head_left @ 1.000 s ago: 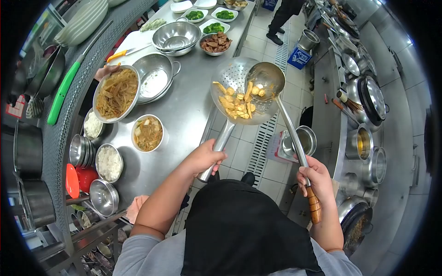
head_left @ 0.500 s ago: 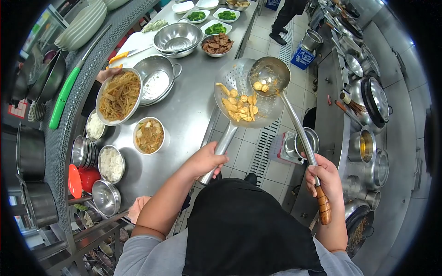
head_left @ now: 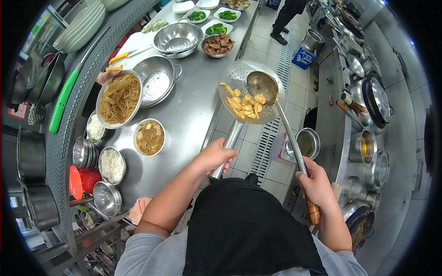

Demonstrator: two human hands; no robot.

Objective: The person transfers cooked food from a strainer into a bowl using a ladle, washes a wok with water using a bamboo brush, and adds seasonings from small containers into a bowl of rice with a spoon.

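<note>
My left hand (head_left: 216, 155) is closed round the metal handle of a perforated strainer (head_left: 240, 73), held out over the aisle beside the counter. Yellow-brown pieces of food (head_left: 243, 106) lie in the strainer's near part. A long ladle (head_left: 262, 85) with a wooden grip is in my right hand (head_left: 316, 181), fingers wrapped round its shaft. The ladle's bowl overlaps the strainer's right side, and some pieces sit against its lower edge. On the left, another person's hand (head_left: 107, 76) holds a bowl of noodles (head_left: 120, 100) over the counter.
The steel counter (head_left: 189, 103) carries a bowl of soupy food (head_left: 149, 137), rice bowls (head_left: 112, 165), colanders (head_left: 156, 80), a meat bowl (head_left: 218, 45) and broccoli plates (head_left: 216, 30). At right stand a pot (head_left: 307, 143) and a stove line with pans (head_left: 368, 99). A person (head_left: 286, 20) stands farther down the aisle.
The ladle has moved left, and its bowl now sits farther over the strainer. Pieces earlier in the ladle now appear at its edge with the others. The strainer has shifted slightly right.
</note>
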